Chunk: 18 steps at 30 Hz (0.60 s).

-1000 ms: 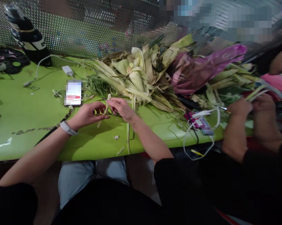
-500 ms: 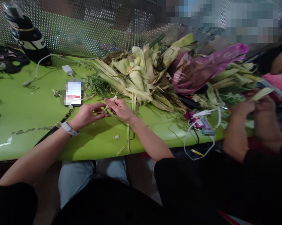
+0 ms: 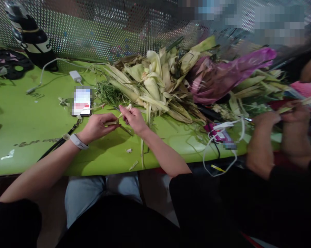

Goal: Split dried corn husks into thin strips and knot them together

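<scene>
Above the green tabletop, my left hand [image 3: 100, 126] pinches a pale strip of corn husk [image 3: 112, 123] between thumb and fingers. My right hand [image 3: 133, 119] is closed on a thin pale husk piece [image 3: 121, 115], whose end reaches down to the strip in my left fingers. Its other end sticks out above my right hand. A thin dark tip shows by my right thumb, too small to make out. Below my fingers, a narrow brownish sliver [image 3: 126, 130] slants down to the right. Just beyond my hands lies a big heap of corn husks [image 3: 155, 88], with green shreds [image 3: 107, 93] at its left.
A phone [image 3: 82, 101] lies left, near a white adapter [image 3: 75, 76] and cable. A dark bottle [image 3: 33, 41] stands at the back left. A pink plastic bag [image 3: 214, 79] rests on the husks. At right, a co-worker's hands [image 3: 282, 117] hold husk near white cables [image 3: 222, 125].
My hands have drawn slightly apart, and the husk piece between them has shifted. The brownish sliver below them shows more clearly. The co-worker's husk has turned and moved right.
</scene>
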Each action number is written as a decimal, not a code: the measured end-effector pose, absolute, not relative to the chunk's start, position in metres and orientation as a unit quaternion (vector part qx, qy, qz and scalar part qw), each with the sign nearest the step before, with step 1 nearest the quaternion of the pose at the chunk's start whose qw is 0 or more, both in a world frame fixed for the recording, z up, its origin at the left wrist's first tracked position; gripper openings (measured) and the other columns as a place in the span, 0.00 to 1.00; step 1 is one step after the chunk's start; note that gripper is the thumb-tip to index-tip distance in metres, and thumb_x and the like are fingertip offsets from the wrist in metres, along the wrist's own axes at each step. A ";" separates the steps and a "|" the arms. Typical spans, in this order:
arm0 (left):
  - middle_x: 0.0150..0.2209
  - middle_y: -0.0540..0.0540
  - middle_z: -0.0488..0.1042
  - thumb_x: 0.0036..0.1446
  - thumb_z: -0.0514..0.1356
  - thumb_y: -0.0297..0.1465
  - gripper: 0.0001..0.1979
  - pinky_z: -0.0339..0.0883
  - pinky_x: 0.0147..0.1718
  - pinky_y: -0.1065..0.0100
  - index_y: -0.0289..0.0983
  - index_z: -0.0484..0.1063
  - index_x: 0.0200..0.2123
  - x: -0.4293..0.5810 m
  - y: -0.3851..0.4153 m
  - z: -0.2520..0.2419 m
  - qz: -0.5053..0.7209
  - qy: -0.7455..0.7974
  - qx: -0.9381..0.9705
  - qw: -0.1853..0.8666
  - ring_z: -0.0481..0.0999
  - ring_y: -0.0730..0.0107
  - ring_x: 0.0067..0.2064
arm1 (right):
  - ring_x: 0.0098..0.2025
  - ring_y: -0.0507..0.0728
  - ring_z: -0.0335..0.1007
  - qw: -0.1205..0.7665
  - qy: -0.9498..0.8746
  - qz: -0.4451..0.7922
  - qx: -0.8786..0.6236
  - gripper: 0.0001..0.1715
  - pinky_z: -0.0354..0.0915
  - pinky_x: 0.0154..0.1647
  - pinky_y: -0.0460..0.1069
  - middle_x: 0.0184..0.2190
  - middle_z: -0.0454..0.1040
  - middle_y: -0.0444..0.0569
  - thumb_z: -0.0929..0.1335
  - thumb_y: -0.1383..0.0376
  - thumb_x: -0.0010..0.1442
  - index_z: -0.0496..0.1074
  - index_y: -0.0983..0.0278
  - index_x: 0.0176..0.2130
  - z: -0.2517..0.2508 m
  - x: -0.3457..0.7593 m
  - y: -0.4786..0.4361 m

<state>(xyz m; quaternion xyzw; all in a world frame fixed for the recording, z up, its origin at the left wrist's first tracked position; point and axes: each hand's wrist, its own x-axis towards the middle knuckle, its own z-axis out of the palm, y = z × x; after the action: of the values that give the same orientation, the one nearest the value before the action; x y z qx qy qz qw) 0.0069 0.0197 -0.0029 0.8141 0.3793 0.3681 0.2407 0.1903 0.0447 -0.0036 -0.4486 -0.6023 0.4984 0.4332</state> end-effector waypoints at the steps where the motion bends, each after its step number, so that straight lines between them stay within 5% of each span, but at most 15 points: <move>1: 0.29 0.45 0.79 0.57 0.64 0.36 0.10 0.71 0.30 0.70 0.34 0.74 0.36 0.008 0.019 -0.004 0.366 0.384 0.807 0.260 0.79 0.69 0.30 | 0.15 0.46 0.52 0.432 -0.598 0.503 -0.450 0.32 0.49 0.18 0.45 0.12 0.58 0.39 0.68 0.44 0.59 0.63 0.63 0.17 -0.004 0.191 0.046; 9: 0.43 0.41 0.79 0.61 0.62 0.33 0.21 0.78 0.39 0.66 0.35 0.64 0.55 0.011 0.017 0.000 0.444 0.357 0.709 0.415 0.82 0.64 0.44 | 0.18 0.46 0.53 0.438 -0.587 0.550 -0.402 0.30 0.50 0.19 0.45 0.16 0.61 0.38 0.70 0.42 0.55 0.65 0.63 0.23 -0.005 0.201 0.063; 18: 0.36 0.44 0.80 0.55 0.67 0.34 0.18 0.79 0.33 0.69 0.36 0.67 0.45 0.002 0.028 0.001 0.502 0.388 0.690 0.349 0.83 0.66 0.38 | 0.29 0.50 0.61 0.507 -0.646 0.465 -0.331 0.17 0.59 0.32 0.48 0.26 0.65 0.42 0.70 0.52 0.54 0.68 0.62 0.30 0.005 0.213 0.057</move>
<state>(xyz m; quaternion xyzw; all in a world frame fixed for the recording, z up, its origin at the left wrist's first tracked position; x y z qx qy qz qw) 0.0024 0.0283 0.0013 0.6897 0.3877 0.5019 0.3495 0.2127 0.0567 0.0054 -0.3308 -0.6464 0.4647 0.5068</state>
